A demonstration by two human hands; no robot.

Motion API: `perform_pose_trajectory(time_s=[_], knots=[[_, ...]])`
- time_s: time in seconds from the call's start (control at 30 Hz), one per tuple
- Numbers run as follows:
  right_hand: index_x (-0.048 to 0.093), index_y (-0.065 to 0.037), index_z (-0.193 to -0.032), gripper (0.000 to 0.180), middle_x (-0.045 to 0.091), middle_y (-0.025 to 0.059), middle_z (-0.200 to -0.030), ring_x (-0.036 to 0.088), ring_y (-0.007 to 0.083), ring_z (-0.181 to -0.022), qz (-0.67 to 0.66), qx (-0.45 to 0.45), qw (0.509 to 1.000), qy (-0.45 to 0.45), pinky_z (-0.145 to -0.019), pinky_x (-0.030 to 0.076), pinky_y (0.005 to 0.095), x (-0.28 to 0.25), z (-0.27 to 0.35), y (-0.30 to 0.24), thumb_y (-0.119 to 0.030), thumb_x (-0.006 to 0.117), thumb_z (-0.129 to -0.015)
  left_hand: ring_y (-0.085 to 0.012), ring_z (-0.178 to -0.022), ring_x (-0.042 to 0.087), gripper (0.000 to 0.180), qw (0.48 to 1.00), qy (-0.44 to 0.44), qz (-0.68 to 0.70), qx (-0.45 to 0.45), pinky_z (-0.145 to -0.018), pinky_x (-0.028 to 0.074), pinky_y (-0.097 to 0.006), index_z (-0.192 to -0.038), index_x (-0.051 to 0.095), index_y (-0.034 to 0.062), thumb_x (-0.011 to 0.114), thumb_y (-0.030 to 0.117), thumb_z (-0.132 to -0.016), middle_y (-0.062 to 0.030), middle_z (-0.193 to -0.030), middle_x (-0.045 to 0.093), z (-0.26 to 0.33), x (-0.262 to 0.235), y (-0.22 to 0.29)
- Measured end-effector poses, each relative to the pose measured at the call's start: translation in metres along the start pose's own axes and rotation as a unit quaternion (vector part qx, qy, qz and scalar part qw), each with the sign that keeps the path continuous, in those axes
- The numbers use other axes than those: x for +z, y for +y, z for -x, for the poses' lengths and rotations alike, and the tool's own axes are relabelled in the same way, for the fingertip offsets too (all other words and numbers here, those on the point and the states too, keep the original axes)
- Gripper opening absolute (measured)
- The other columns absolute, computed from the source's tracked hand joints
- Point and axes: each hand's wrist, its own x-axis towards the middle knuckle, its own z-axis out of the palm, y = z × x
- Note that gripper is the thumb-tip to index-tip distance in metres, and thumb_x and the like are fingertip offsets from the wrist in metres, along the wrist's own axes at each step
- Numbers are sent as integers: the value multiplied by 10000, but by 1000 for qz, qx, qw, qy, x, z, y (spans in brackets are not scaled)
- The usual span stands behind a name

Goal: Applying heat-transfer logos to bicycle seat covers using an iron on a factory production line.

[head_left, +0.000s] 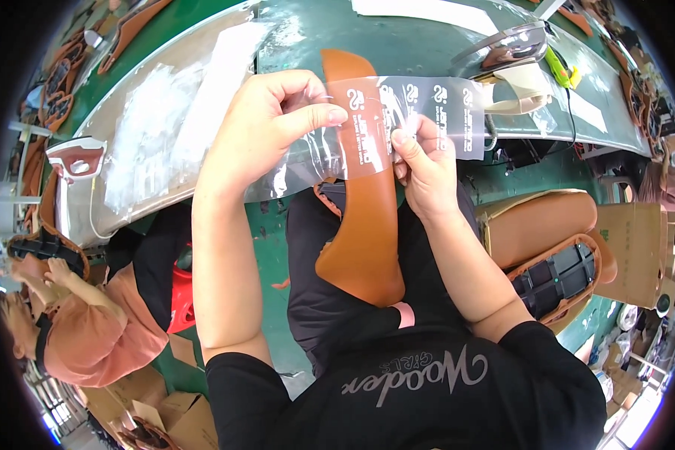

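A clear plastic strip (322,161) printed with a row of white logos stretches between my two hands. My left hand (277,124) pinches its left part between thumb and fingers. Farther along, my right hand (427,161) grips the strip with thumb and bent fingers, and its free end sticks out to the right. Beneath the strip, a curved brown leather-like padded piece (367,225) reaches from my lap to the table edge. One logo lies over this piece, though I cannot tell whether the film touches it there.
The green-topped table (300,60) bears clear film sheets (154,135), a white iron (79,157), another iron (510,52) and a yellow-green tool (559,67). Brown padded parts (540,225) and a cardboard box (637,247) stand right. A co-worker (105,330) sits left.
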Motion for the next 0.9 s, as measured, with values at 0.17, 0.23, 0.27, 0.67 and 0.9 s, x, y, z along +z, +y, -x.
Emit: perform_pose_trajectory(time_s=[0.17, 0.23, 0.27, 0.67, 0.9], knots=[[566, -83, -830, 113, 538, -39, -666, 451, 23, -514, -14, 12, 1000, 2, -449, 318, 150, 2, 0, 0, -155, 648, -859, -37, -550, 310, 248, 999, 29, -13, 15, -499, 261, -227, -670, 541, 31, 725, 175, -750, 64, -553, 382, 1, 2, 0], [569, -79, -842, 104, 541, -37, -674, 451, 25, -519, -14, 14, 1000, -6, -455, 322, 152, 0, 0, -1, -148, 645, -860, -41, -547, 311, 252, 999, 40, -24, 15, -495, 263, -230, -672, 539, 28, 728, 178, -745, 60, -548, 375, 1, 5, 3], [572, -76, -854, 96, 545, -34, -683, 451, 26, -524, -14, 17, 1000, -16, -460, 327, 154, -1, -1, -1, -141, 642, -861, -44, -543, 313, 257, 998, 53, -35, 13, -491, 265, -233, -673, 538, 26, 732, 180, -741, 55, -543, 367, 2, 6, 5], [561, -105, -843, 111, 520, -47, -666, 412, 18, -497, -22, 2, 1000, -18, -438, 280, 144, -1, -4, 0, -158, 658, -850, -234, -914, 513, 354, 858, 285, -382, 192, -846, 408, -327, -961, 594, 39, 755, 134, -661, -69, -921, 564, 10, 32, 29], [557, -79, -827, 119, 559, -33, -746, 459, 20, -603, -46, 26, 998, -33, -505, 354, 159, -1, -3, 1, -144, 652, -857, -261, -835, 552, 201, 923, 211, -265, 182, -729, 460, -341, -974, 640, 49, 595, -18, -790, -100, -888, 546, 22, 53, 18]])
